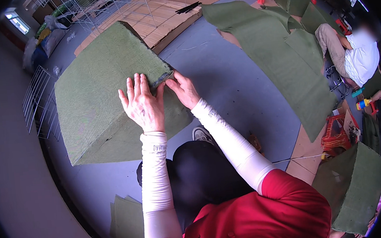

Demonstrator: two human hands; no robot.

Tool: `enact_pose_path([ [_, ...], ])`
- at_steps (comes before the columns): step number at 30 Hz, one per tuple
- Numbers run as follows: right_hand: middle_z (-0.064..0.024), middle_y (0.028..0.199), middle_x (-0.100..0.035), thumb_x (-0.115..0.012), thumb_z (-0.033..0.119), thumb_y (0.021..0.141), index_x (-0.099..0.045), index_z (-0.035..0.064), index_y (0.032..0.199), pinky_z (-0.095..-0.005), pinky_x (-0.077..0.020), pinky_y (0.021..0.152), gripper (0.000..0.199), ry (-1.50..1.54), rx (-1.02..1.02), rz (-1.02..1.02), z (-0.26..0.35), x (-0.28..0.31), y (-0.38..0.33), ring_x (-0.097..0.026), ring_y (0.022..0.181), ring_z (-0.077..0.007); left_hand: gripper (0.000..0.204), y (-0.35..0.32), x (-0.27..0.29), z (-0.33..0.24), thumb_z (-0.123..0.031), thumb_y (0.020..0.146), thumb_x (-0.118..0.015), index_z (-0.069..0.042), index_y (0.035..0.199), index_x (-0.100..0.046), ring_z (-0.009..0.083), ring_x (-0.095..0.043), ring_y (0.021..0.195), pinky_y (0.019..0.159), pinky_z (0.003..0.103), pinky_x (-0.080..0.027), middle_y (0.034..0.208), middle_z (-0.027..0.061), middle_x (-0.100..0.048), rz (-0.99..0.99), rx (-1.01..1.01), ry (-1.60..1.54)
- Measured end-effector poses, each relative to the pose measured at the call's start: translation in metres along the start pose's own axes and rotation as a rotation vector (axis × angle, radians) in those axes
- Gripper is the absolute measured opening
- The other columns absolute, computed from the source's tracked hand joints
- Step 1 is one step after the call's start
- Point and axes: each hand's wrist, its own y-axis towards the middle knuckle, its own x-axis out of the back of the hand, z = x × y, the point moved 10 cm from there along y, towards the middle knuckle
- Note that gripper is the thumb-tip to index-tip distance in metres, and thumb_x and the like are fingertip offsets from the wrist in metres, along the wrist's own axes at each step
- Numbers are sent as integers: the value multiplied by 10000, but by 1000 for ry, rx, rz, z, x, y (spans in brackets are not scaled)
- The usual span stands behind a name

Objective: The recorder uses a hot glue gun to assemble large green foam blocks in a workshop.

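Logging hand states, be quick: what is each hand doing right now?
Left hand: open, flat on the large green fabric-covered block.
Right hand: fingers pinching the block's corner edge.

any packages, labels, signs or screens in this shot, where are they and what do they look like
Sacks: far upper left on the floor, bulging, blue, yellow and white.
Printed sleeve mark: on the left forearm's white sleeve near the wrist, small dark lettering.
No signs or screens can be made out.
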Motion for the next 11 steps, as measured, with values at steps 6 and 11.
enact_pose_path([
  [6,-181,1260,-584,-603,171,917,-426,-2,1369,-305,-413,986,516,66,-67,9,-21,-1,-1,-554,1167,-207,552,1,0,1,-425,748,-732,-51,1147,-655,235,-543,1210,1107,460,-284,1221,70,-635,0,-9,4],
  [11,-161,1376,-494,-629,128,898,-387,58,1422,-300,-367,1053,581,52,111,-19,-4,8,-16,-477,1267,-221,590,-1,-3,0,-418,758,-727,-58,1213,-616,231,-515,1242,1112,460,-276,1273,72,-602,61,-43,8],
])
